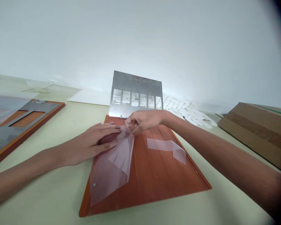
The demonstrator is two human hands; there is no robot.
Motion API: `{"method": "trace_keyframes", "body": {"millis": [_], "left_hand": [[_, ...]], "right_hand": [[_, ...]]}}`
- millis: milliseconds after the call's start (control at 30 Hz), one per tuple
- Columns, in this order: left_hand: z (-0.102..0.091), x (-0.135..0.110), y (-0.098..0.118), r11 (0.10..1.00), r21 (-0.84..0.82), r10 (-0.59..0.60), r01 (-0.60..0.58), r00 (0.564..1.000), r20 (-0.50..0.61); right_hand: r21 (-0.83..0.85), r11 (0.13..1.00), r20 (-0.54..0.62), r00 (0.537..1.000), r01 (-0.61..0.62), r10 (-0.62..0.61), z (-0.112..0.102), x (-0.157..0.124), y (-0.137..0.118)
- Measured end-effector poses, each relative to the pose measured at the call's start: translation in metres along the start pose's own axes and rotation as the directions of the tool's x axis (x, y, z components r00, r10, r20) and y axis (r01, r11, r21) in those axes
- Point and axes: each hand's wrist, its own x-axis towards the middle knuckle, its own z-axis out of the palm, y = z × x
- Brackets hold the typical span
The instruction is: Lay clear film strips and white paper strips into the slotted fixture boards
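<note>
Forearms [220,151], hands [145,121] on translucent sheet [105,175], reddish board [152,179]

No texts, labels, brands, numbers or signs can be read.
</note>
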Motion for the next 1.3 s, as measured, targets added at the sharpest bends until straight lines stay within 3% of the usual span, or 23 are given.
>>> {"method": "trace_keyframes", "body": {"millis": [133, 333, 533, 700, 867, 967, 1100, 1300], "left_hand": [[0.001, -0.002, -0.002, 1.0, -0.018, -0.007, 0.007, 1.0, -0.008], [-0.001, -0.003, -0.001, 1.0, -0.014, 0.011, -0.01, 0.999, 0.038], [-0.003, -0.004, 0.004, 0.995, 0.045, 0.082, -0.085, 0.994, 0.067], [-0.005, -0.003, 0.008, 0.992, 0.061, 0.104, -0.108, 0.992, 0.069], [-0.007, -0.005, 0.012, 0.998, 0.001, 0.07, -0.071, 0.991, 0.118], [-0.006, -0.007, 0.014, 0.996, -0.004, 0.093, -0.093, 0.991, 0.098], [0.0, -0.008, 0.017, 0.993, 0.003, 0.118, -0.118, 0.992, 0.037], [0.005, -0.008, 0.026, 0.982, 0.047, 0.184, -0.185, 0.983, 0.026]], "right_hand": [[0.068, 0.998, 0.037, 0.999, 0.015, -0.018, 0.005, 0.0, -0.002], [0.092, 0.996, -0.062, 0.998, 0.022, -0.016, 0.01, -0.004, -0.004], [0.236, 0.936, -0.163, 0.96, 0.26, -0.226, 0.014, -0.01, 0.012], [0.356, 0.888, -0.169, 0.955, 0.29, -0.244, 0.021, -0.015, 0.019], [0.253, 0.947, -0.147, 0.976, 0.197, -0.163, 0.02, -0.021, 0.01], [0.164, 0.972, -0.141, 0.979, 0.171, -0.148, 0.02, -0.022, 0.007], [0.066, 0.972, -0.181, 0.96, 0.227, -0.212, 0.023, -0.02, 0.002], [-0.042, 0.988, -0.171, 0.973, 0.149, -0.154, 0.031, -0.017, -0.009]]}}
